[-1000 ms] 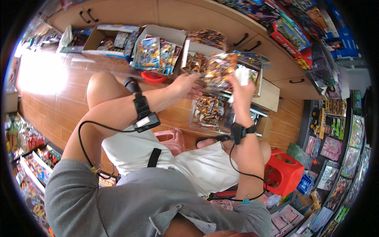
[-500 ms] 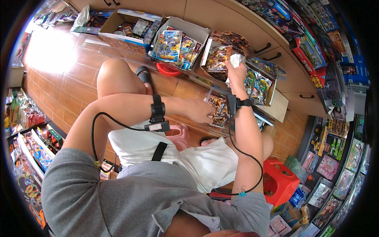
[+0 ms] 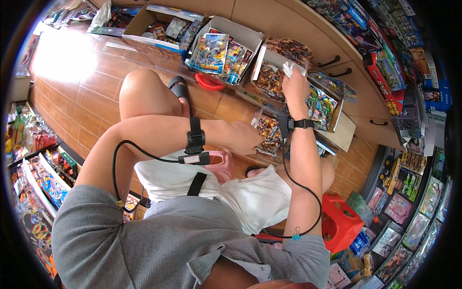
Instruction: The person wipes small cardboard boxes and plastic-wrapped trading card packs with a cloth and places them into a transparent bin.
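Note:
My right hand (image 3: 295, 87) is closed on a crumpled white cloth or tissue (image 3: 288, 69) and reaches into an open display box (image 3: 260, 61). Shiny brown-orange packets (image 3: 270, 79) lie inside that box, left of the hand. Nearer to me, my left hand (image 3: 244, 137) rests at the left side of a clear plastic box (image 3: 260, 155). Its fingers are bent over the edge. Several small orange-brown packets (image 3: 269, 130) fill the clear box. Each of my wrists carries a black strap with a small device and a cable.
Left of the display box stands a grey-white box (image 3: 255, 39) of colourful packets, then another open carton (image 3: 134, 29). A box of green packets (image 3: 321, 108) is at the right. Cabinet doors (image 3: 269, 19) rise behind. A red plastic stool (image 3: 341, 221) stands by my right leg.
My right hand has shifted with the white cloth, and the orange packet upright in the display box's front has dropped, baring its white inner wall. My left hand stays by the clear box.

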### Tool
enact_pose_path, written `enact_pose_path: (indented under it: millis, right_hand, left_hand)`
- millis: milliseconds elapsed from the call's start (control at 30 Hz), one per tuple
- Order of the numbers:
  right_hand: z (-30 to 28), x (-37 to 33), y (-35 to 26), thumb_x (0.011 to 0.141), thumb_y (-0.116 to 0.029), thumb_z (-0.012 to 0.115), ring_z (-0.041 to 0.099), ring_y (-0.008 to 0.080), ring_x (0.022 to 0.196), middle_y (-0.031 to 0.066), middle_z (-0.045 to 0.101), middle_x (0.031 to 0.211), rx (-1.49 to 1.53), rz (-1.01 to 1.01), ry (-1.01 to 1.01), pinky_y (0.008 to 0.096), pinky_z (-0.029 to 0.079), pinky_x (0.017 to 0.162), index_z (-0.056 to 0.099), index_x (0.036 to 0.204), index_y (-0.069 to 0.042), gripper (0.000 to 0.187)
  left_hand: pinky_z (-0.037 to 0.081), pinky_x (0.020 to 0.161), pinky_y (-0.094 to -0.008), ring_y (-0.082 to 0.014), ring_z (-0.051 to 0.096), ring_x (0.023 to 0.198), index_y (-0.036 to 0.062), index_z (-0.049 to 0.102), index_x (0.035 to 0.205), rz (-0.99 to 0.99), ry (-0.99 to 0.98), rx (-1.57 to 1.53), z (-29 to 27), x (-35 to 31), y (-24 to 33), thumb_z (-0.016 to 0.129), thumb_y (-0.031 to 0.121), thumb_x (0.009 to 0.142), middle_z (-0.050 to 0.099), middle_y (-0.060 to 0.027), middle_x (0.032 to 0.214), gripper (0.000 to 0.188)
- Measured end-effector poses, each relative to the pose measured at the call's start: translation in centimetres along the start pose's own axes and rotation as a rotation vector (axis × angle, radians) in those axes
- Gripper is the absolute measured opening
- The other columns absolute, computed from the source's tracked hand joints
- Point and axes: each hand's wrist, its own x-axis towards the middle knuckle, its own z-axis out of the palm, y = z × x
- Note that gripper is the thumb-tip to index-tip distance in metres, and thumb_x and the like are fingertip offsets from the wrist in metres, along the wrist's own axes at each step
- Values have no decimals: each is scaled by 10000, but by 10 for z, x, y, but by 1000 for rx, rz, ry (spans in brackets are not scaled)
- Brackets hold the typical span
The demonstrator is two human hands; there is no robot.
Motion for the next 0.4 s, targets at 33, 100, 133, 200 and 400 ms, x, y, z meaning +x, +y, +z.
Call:
enact_pose_path:
  millis: [33,100,133,200,400]
  right_hand:
    - [3,1,-2,881,-235,666,665,441,970,266,695,1013,-6,7,2,493,525,819,657,1089,-21,298]
    - [17,7,-4,896,-223,630,669,462,917,261,700,944,264,-171,-70,525,525,832,626,1083,7,296]
    - [26,11,-2,911,-238,613,647,471,987,278,683,1008,310,-224,-164,529,505,876,602,1111,11,319]
    - [46,17,2,902,-218,616,641,448,1025,284,672,1078,342,-198,-326,501,493,895,603,1143,8,330]
    - [95,28,9,879,-164,602,667,389,985,286,682,1051,266,-161,-598,452,498,859,618,1169,42,355]
  left_hand:
    - [506,904,-527,-425,655,1037,-14,624,1106,-12,-20,20,0,2,1,603,321,927,687,-250,1019,379]
    - [512,897,-526,-421,658,1036,-13,627,1104,-24,-41,42,-1,1,2,612,320,924,687,-249,1014,379]
    - [518,887,-524,-419,659,1034,-13,630,1110,-7,-85,69,-5,-1,5,622,323,920,687,-244,1021,386]
    - [524,877,-522,-418,660,1033,-12,633,1115,16,-135,107,-6,0,6,632,327,917,687,-239,1029,393]
    - [510,917,-517,-398,653,1070,-6,639,1136,24,-194,191,0,-2,2,652,363,910,672,-220,1120,432]
